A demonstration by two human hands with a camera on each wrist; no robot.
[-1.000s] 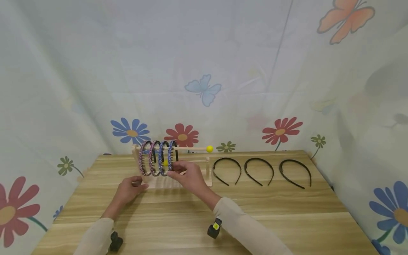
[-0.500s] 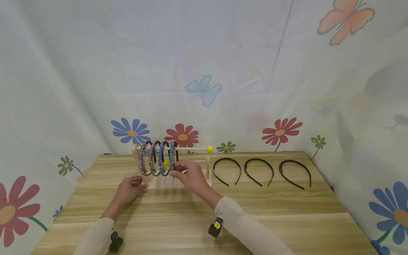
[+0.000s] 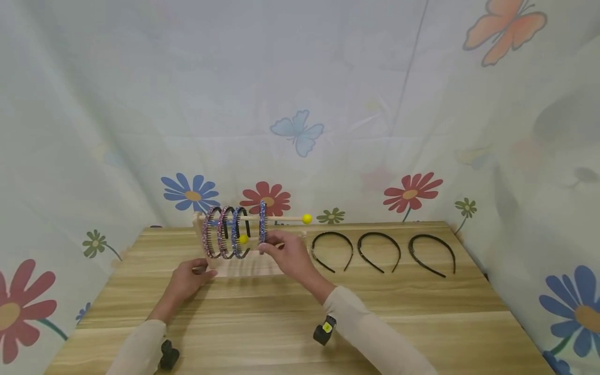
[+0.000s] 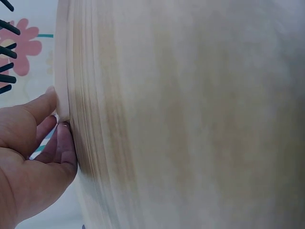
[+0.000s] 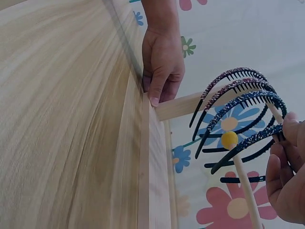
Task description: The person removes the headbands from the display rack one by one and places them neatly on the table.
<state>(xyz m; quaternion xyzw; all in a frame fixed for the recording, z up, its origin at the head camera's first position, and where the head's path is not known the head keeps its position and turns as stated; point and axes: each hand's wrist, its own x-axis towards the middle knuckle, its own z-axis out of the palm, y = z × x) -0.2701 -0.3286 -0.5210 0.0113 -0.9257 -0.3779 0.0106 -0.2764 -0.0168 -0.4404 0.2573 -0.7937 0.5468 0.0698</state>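
My right hand [image 3: 291,255] pinches a blue glittery toothed headband [image 3: 263,221] by its lower part, thumb in front. That headband stands upright at the upper rod of a wooden headband stand [image 3: 258,269], apart from the others. Farther left on this rod hang a blue glittery headband [image 3: 235,229] and two pink ones, including the middle pink headband [image 3: 221,234]. My left hand [image 3: 185,281] grips the left end of the stand's base. In the left wrist view, its thumb and fingers close on the corner of the base [image 4: 62,71].
Yellow balls cap the rods, one yellow ball [image 3: 307,219] at the upper rod's right end. Right of the stand lie three black headbands, among them the nearest black headband [image 3: 332,233] and the farthest black headband [image 3: 412,248], on the wooden table [image 3: 300,323]. A flowered cloth [image 3: 225,130] hangs behind.
My right hand has moved the blue headband rightward along the rod, away from the other three, and turned it nearly edge-on. The left hand stays on the base.
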